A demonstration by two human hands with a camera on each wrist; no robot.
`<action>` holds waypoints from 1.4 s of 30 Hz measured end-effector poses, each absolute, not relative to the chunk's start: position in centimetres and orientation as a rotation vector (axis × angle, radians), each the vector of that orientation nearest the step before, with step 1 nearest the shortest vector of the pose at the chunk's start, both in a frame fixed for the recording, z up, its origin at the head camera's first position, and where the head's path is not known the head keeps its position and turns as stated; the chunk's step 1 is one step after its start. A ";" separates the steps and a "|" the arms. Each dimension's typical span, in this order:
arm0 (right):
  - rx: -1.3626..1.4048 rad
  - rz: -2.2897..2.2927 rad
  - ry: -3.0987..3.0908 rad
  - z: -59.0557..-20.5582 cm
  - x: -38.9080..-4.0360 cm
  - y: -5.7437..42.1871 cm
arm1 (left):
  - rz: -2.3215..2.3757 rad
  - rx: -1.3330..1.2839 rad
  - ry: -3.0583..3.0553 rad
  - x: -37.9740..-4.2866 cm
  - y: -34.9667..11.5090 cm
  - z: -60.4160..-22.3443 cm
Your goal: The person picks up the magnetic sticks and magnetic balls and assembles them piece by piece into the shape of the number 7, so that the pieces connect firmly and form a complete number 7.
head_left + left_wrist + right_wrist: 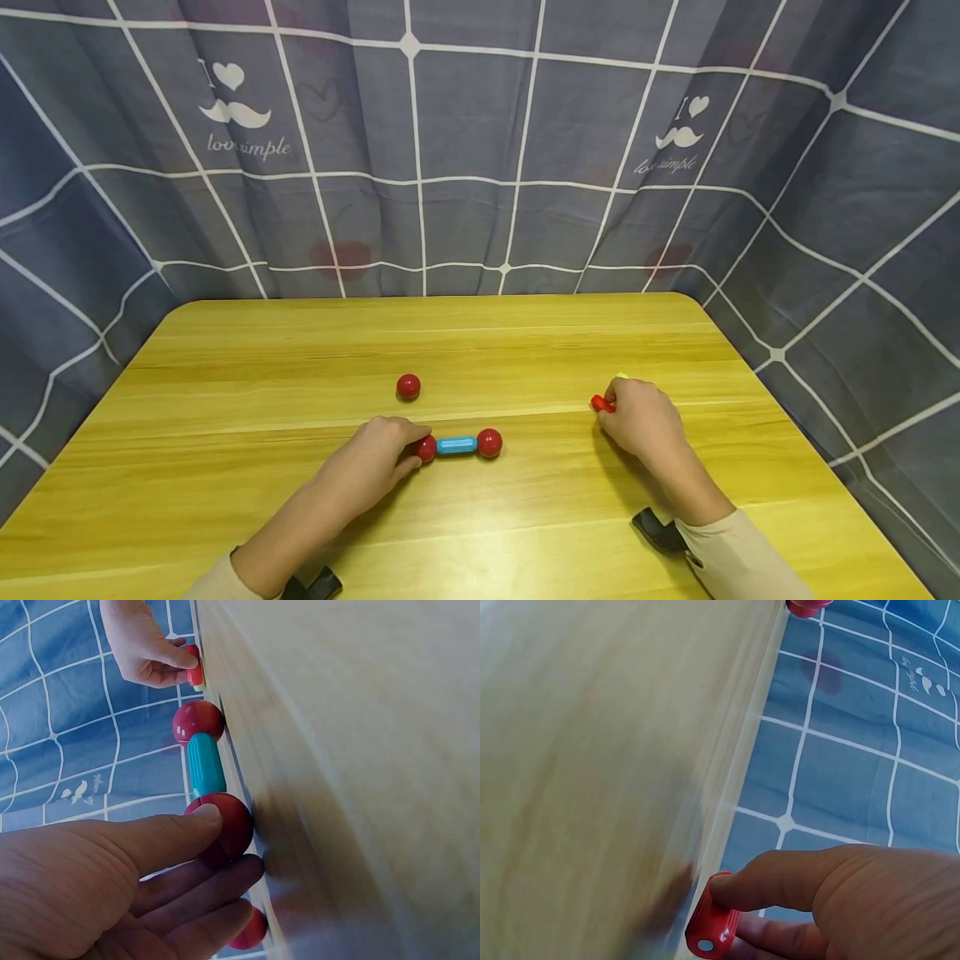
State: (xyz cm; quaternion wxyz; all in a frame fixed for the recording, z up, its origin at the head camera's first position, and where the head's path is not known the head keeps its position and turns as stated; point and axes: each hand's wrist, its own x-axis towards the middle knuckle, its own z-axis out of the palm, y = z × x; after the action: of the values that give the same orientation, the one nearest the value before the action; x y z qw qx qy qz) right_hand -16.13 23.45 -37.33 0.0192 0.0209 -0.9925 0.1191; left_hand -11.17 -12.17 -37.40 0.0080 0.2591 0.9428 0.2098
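Note:
A ribbed blue rod (pixel 457 445) lies on the table with a red ball (pixel 490 442) at its right end and another red ball (pixel 227 834) at its left end. My left hand (pixel 367 467) grips that left ball between thumb and fingers. Over on the right, my right hand (pixel 643 417) pinches a short red rod (pixel 712 921), whose end shows a round silvery disc. A bit of something yellow-green (pixel 622 376) peeks out behind the right hand, mostly hidden. One loose red ball (pixel 408 386) sits beyond the left hand, apart from the joined pieces.
The wooden table (pixel 525 350) runs back to a grey-blue checked curtain (pixel 472 125), which also hangs at both sides. Black wrist straps (pixel 660 531) sit at both cuffs.

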 end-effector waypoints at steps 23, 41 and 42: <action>0.156 0.420 -3.030 -38.0 -15.4 22.1 | 0.644 0.812 2.942 -11.3 -12.1 -37.6; 0.180 0.507 -3.083 -37.8 -15.0 20.9 | 0.654 0.845 2.943 -11.2 -12.3 -37.3; 0.183 0.508 -3.088 -37.8 -15.0 20.9 | 0.654 0.845 2.942 -11.2 -12.3 -37.3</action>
State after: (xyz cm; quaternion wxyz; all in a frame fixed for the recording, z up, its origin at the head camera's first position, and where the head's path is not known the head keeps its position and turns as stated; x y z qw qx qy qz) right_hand -14.95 20.89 -37.76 0.0033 0.0585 -0.9850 0.1620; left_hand -11.20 -12.26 -37.33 0.0057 0.2700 0.9399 0.2090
